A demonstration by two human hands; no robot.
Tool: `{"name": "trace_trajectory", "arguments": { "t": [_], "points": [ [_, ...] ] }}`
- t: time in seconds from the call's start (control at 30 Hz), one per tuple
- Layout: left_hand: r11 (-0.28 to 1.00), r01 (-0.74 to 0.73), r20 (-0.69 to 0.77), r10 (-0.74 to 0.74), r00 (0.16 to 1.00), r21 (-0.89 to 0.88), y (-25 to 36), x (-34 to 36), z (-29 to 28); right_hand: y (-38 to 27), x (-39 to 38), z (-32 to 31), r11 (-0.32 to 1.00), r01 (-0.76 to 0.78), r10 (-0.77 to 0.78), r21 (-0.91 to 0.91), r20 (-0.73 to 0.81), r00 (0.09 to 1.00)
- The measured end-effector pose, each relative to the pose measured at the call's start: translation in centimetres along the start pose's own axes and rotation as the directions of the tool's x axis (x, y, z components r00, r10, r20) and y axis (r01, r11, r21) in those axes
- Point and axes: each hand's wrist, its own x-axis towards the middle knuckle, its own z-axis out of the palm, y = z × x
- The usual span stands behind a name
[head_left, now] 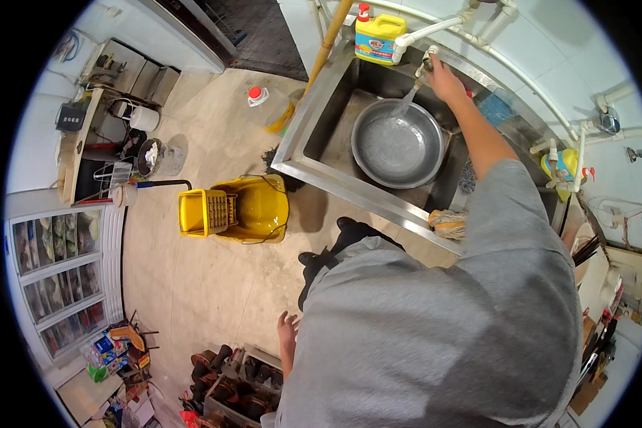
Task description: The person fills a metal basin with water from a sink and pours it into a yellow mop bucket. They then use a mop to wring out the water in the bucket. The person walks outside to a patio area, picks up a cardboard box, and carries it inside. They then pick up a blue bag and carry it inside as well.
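My right hand (446, 80) reaches over the sink (378, 192) and is closed on the tap (429, 64) at its back wall. Water (406, 102) runs from the spout into a round metal basin (386, 167), which stands inside the sink and holds some water. Low at my side hangs my left hand (287, 329), holding nothing, its fingers loosely apart. A yellow detergent jug (378, 41) with a red cap stands on the sink's back ledge, left of the tap. On the front rim lies a yellowish cloth or sponge (447, 224), partly hidden by my sleeve.
A yellow mop bucket (267, 210) with a wringer stands on the floor left of the sink. Beyond it is a clear, red-capped jug (271, 107) with yellow liquid. A glass-fronted cabinet (58, 260) lines the left wall. Crates with dark items (239, 389) sit behind me.
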Motion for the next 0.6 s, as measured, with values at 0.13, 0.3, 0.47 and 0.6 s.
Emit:
{"name": "trace_trajectory", "arguments": {
  "t": [0.13,0.3,0.47,0.6],
  "points": [
    [1.000,0.014,-0.009,-0.014,1.000,-0.020,2.7,-1.5,0.4,-0.7,0.2,-0.7,0.983,0.170,-0.168,-0.065,0.042,0.985],
    [1.000,0.002,0.018,-0.001,1.000,-0.028,3.0,-1.4,0.9,0.9,2.0,-2.4,0.857,0.448,-0.431,-0.254,0.121,0.894],
    [1.000,0.024,-0.006,-0.024,1.000,0.001,2.3,-2.1,1.3,-0.9,3.1,-4.7,0.765,0.587,-0.498,-0.264,0.333,0.800],
    [0.999,0.033,-0.012,-0.033,0.999,0.021,1.9,-2.0,1.2,-0.9,3.6,-4.8,0.726,0.617,-0.512,-0.304,0.360,0.780]
  ]
}}
